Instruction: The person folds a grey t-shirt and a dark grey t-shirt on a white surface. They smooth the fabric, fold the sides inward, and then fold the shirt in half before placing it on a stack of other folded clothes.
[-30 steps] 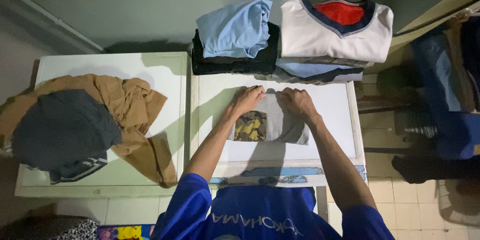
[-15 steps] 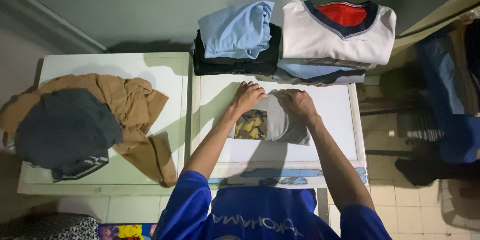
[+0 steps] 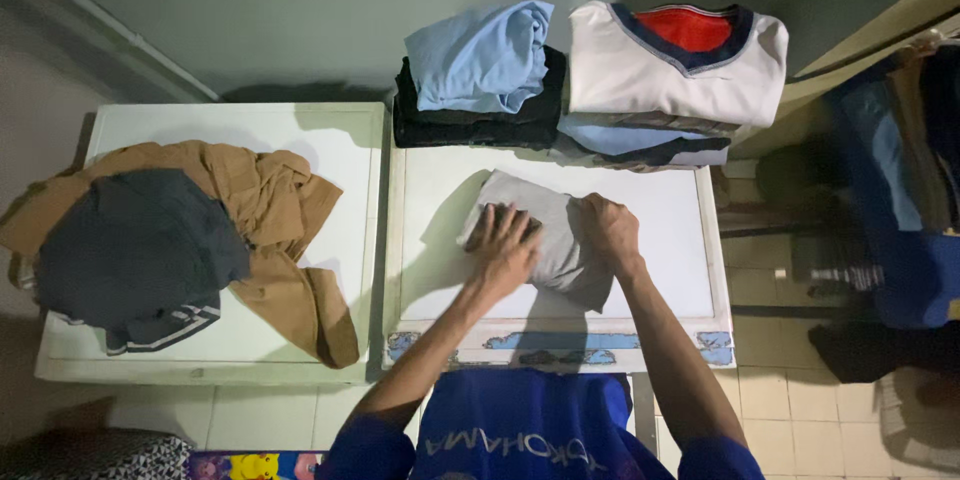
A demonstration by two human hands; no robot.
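Both hands press on a folded grey shirt (image 3: 560,240) lying on the right white worktop (image 3: 660,210). The left hand (image 3: 503,252) lies flat, fingers spread, on the shirt's left part; the right hand (image 3: 610,230) grips its right edge. Behind it stand two stacks of folded clothes: a light blue garment (image 3: 480,55) on dark ones, and a white shirt with a red-lined collar (image 3: 675,65). On the left worktop (image 3: 340,140) lie a crumpled brown garment (image 3: 280,210) and a dark grey one (image 3: 135,245).

A folded shirt (image 3: 555,240) lies on the right tabletop (image 3: 660,230), 2 stacks (image 3: 480,90) (image 3: 675,80) behind it; a clothes heap (image 3: 180,240) covers the left tabletop (image 3: 340,130).
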